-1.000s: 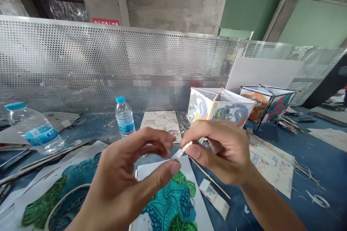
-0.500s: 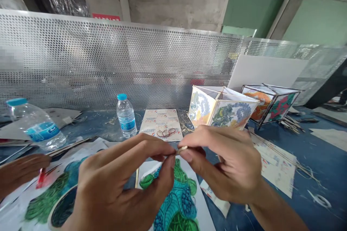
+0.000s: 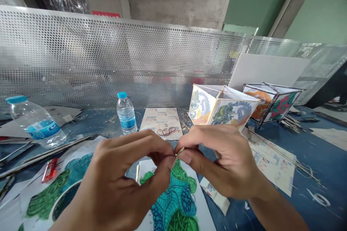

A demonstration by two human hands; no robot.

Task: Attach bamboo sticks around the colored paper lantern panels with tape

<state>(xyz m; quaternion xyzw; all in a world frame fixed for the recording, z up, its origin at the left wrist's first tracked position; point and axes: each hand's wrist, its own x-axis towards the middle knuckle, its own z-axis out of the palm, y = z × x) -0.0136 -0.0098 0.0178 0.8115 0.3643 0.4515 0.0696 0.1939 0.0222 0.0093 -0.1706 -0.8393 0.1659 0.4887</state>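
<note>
My left hand (image 3: 127,184) and my right hand (image 3: 219,162) meet fingertip to fingertip, each closed in a pinch. Between them is a short, thin pale strip (image 3: 179,152), mostly hidden by the fingers; its material is too small to make out. Below the hands lies a white sheet with a green and blue painting (image 3: 173,195). A second painted sheet (image 3: 48,195) is at the left, partly behind my left forearm, with a dark round dish (image 3: 63,202) on it and a red translucent object (image 3: 50,170) on its upper part.
Two water bottles (image 3: 126,115) stand at the back left. Two painted paper lanterns on stick frames (image 3: 230,110) stand at the back right. A printed board (image 3: 159,117) carries a loop of dark red cord (image 3: 166,131). A perforated metal screen (image 3: 162,61) closes the back edge.
Another person's hand at the left has gone out of view, leaving the red object on the sheet. The pale strip between my fingertips has tilted steeper. My hands stay together.
</note>
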